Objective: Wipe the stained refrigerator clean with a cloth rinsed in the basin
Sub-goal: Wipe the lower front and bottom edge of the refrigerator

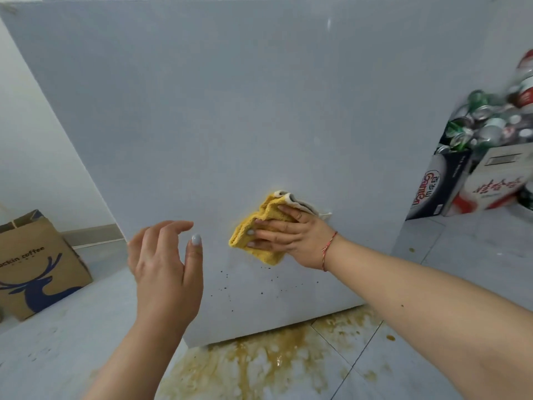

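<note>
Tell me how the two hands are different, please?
The right hand presses a yellow cloth flat against the refrigerator; the left hand holds nothing and hangs in the air, apart from the refrigerator. The right hand's fingers lie straight on the cloth; the left hand's fingers are loosely curved. The right wrist wears a red string bracelet; the left wrist is bare. Both hands are bare, with light painted nails.

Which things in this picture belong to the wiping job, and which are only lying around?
Belong to the job:
- refrigerator, dark specks low on its panel
- yellow cloth, pressed flat on it by the right hand
- left hand, free, holding nothing

Just lying about:
- brown paper coffee bag
- cardboard boxes of empty cans
- brown spill on the floor
</note>
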`<state>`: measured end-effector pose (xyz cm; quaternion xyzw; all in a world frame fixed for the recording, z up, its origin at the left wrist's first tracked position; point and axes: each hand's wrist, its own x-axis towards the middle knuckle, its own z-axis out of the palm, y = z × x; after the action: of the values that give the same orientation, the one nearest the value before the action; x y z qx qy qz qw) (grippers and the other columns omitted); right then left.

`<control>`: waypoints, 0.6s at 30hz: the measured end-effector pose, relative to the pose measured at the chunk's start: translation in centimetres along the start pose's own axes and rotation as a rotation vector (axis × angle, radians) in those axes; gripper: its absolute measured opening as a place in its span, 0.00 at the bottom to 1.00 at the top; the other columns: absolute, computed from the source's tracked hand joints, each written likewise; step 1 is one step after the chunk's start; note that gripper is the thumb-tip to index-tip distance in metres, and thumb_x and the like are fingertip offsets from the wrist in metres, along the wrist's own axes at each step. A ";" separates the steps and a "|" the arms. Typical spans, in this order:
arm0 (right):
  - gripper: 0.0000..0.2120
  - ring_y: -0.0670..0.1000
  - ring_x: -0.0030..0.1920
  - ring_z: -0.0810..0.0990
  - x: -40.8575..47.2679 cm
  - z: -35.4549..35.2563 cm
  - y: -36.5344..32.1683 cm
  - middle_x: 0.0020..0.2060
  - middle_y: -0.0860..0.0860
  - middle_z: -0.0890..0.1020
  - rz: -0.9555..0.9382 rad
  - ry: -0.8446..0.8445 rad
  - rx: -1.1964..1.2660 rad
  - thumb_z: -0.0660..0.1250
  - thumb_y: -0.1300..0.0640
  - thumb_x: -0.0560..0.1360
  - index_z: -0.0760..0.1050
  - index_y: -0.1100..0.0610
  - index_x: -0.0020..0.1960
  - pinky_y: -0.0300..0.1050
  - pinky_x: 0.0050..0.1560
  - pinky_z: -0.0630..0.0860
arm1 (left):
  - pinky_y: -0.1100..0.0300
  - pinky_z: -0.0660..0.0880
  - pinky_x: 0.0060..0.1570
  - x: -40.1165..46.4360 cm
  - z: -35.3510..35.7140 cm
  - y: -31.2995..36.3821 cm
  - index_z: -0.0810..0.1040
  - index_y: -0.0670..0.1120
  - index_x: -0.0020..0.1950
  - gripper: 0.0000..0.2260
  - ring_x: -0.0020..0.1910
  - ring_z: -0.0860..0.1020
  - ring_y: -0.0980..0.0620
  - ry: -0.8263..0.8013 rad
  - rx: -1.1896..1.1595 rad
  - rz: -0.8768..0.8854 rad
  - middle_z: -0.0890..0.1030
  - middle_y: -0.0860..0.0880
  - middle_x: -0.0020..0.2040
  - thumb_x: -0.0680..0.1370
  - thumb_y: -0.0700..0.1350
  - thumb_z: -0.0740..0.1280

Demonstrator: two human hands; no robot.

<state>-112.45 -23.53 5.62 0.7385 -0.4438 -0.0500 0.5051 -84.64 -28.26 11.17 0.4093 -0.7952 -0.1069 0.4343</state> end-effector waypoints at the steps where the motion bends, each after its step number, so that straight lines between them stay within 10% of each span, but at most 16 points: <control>1: 0.28 0.48 0.74 0.61 -1.6 -0.1 0.9 0.74 0.44 0.65 0.028 -0.003 -0.029 0.61 0.61 0.76 0.63 0.47 0.74 0.54 0.75 0.54 | 0.44 0.64 0.60 -0.1 0.8 0.6 0.76 0.45 0.59 0.21 0.62 0.62 0.47 -0.018 -0.008 0.009 0.77 0.46 0.56 0.78 0.56 0.51; 18: 0.34 0.60 0.67 0.65 -19.5 1.4 3.3 0.66 0.53 0.65 0.694 -0.113 -0.041 0.56 0.70 0.75 0.55 0.48 0.76 0.55 0.57 0.77 | 0.43 0.68 0.57 -1.9 4.1 2.1 0.76 0.47 0.57 0.22 0.63 0.63 0.47 -0.160 -0.049 0.044 0.75 0.52 0.53 0.78 0.60 0.50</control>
<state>-126.95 -11.06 0.23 0.5292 -0.6947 0.0749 0.4814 -88.44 -26.26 8.60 0.3712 -0.8334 -0.1490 0.3813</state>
